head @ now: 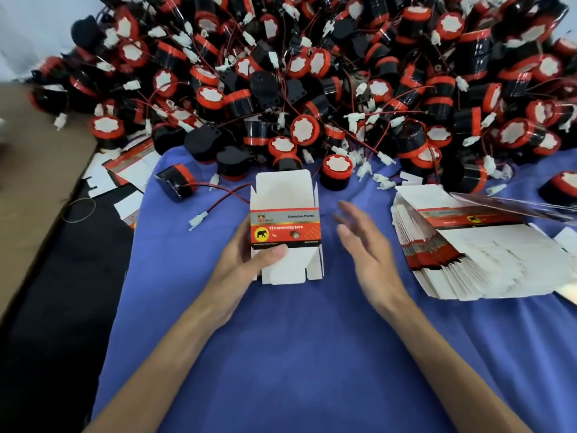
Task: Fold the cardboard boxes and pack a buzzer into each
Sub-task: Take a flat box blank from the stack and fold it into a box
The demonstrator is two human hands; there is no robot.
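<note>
Cardboard box point(285, 228), part-folded, is near the middle of the blue cloth point(281, 354) that covers the counter. Its printed red and grey band faces up, and white flaps stick out at 12 and 6 o'clock. The left grip point(246, 260) holds it from the 8 o'clock side. The thumb is curled over the lower edge of the printed band, and the other fingers go behind the box, out of sight. The right grip point(365, 245) is released, fingers straight and spread, holding nothing. It hovers just beside the box at 3 o'clock, apart from it, and looks blurred.

At 12 o'clock a deep pile of buzzers point(312, 73) fills the far side of the counter. They have black bodies, red rims, white centres, thin red and black wires and white plugs. One loose buzzer point(176, 184) lies on its side at 10 o'clock from the box, near it. Its wires reach toward the box's upper left corner, and its white plug point(199, 219) rests on the cloth just beside the box's left edge. At 3 o'clock, well apart from the box, a fanned stack of flat boxes point(487, 254) lies on the cloth. More flat blanks point(137, 167) lie at 10 o'clock by the cloth's edge, beside a brown cardboard sheet point(37, 170) at 9 o'clock.
</note>
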